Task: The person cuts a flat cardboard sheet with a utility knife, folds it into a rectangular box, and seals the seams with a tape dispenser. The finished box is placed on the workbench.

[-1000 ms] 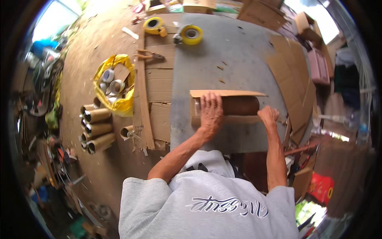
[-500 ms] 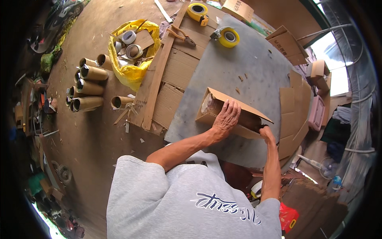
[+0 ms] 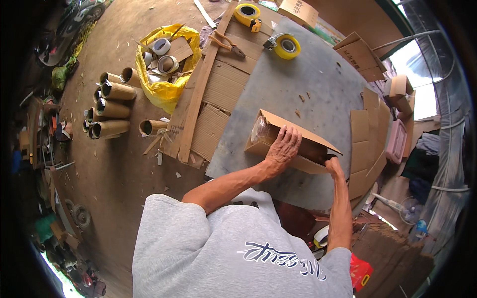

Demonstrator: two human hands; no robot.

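A long, narrow cardboard box (image 3: 308,130) lies open-topped and slanting on the grey tabletop (image 3: 258,94). Inside it is a brown item with shiny clear wrapping (image 3: 260,130) at its left end; its kind is hard to tell. My left hand (image 3: 284,145) rests across the box's opening, fingers stretched out and pressing on the item or the flap. At the box's right end my right hand (image 3: 334,166) has its fingers curled closed over the edge, their tips hidden in the dark gap.
Two tape dispensers, a near one (image 3: 287,46) and a far one (image 3: 247,11), lie beyond, with pliers (image 3: 227,45) beside them. Flat cardboard (image 3: 358,134) covers the table's right. Left on the floor are a yellow bag (image 3: 164,92) and several cardboard tubes (image 3: 114,109).
Both hands keep their places on the box. The view has shifted very slightly; nothing has been let go or newly taken hold of.
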